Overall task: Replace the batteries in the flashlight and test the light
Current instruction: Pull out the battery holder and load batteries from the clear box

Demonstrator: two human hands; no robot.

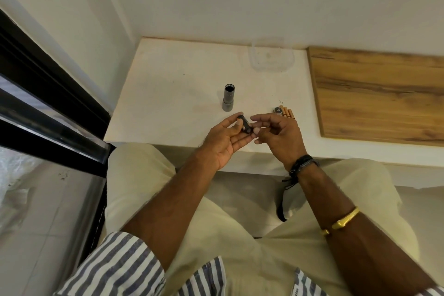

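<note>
The grey flashlight body (228, 98) stands upright on the white table (168, 94), its open end facing up. My left hand (222, 142) holds a black battery holder (245, 125) over the table's front edge. My right hand (280, 137) is beside it, with thumb and fingertips touching the holder's right end. The round tail cap (278, 110) lies on the table just beyond my right hand, next to several orange batteries (287, 113).
A clear plastic container (272, 57) sits at the back of the table near the wall. A wooden board (379, 94) lies to the right. A black-framed glass door (48, 108) runs along the left. My knees are under the front edge.
</note>
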